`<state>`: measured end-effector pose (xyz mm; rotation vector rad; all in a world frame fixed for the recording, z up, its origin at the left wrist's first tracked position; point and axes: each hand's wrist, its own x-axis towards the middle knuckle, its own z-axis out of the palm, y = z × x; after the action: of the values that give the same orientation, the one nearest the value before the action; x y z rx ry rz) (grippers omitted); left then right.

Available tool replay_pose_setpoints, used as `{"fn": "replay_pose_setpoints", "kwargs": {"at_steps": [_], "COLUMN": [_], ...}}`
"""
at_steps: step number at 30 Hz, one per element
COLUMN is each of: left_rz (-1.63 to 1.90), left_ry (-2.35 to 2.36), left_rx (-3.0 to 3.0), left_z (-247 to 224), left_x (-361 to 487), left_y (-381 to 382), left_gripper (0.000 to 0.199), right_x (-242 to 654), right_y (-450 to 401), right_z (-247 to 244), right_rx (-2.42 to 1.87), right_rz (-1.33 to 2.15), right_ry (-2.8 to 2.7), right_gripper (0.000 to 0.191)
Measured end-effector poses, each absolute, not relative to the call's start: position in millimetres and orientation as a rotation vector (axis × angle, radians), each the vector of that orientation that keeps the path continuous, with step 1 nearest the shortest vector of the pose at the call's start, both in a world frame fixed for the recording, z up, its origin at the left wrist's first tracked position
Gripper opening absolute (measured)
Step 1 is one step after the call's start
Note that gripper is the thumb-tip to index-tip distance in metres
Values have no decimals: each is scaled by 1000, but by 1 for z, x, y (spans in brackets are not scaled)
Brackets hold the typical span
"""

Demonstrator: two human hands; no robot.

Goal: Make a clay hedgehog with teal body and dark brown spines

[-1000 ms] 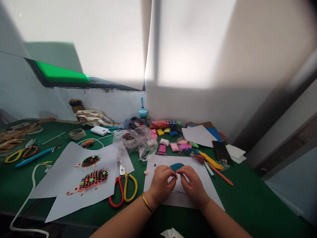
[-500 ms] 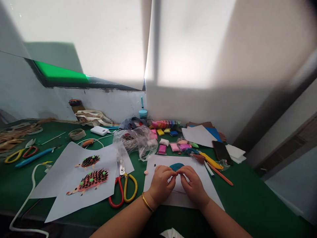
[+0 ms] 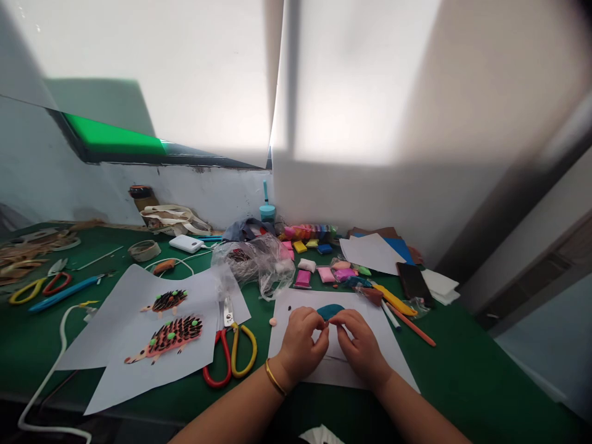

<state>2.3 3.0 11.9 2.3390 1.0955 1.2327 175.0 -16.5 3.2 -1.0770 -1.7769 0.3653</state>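
A flat, rounded blue piece [image 3: 329, 310], clay by its look, lies on a white sheet of paper [image 3: 379, 351]. My left hand [image 3: 303, 342] and my right hand [image 3: 359, 345] meet just in front of it, fingertips pinched and nearly touching. Something very small may be between the fingers, but they hide it. A gold bangle [image 3: 275, 377] circles my left wrist. To the left of my hands, a tiny black bit [image 3: 289, 308] and a pale pink dot of clay [image 3: 272, 322] sit near the paper's edge.
Red-and-yellow-handled scissors [image 3: 229, 345] lie left of the paper, beside sheets bearing two clay hedgehogs [image 3: 173, 336]. Behind are clay packets [image 3: 303, 279] and a crumpled plastic bag [image 3: 259, 262]. Pens [image 3: 411, 324] and a dark phone [image 3: 415, 283] lie to the right.
Almost nothing differs. The fingertips of both hands have shifted very slightly in front of the blue piece; everything else stays in place.
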Motion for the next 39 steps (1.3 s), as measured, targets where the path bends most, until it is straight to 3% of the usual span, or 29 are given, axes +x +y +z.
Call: {"fn": "replay_pose_setpoints", "kwargs": {"at_steps": [17,24,32,39], "left_rz": [1216,1155,1176,1161], "left_ry": [1036,1053,1053,1040], "left_rx": [2346,2359,2322,2333], "left_z": [7,12,8,10], "left_x": [2,2,3,2], "left_y": [7,4,5,6], "left_gripper": [4,17,6,12], "right_x": [175,175,174,174], "right_y": [-16,-15,-15,-16], "right_z": [1,1,1,3], "right_rx": [-1073,-1069,-1076,-1079], "right_rz": [359,362,340,357], "right_ry": [-1777,-1779,-1780,-1783], "right_gripper": [20,20,21,20]}}
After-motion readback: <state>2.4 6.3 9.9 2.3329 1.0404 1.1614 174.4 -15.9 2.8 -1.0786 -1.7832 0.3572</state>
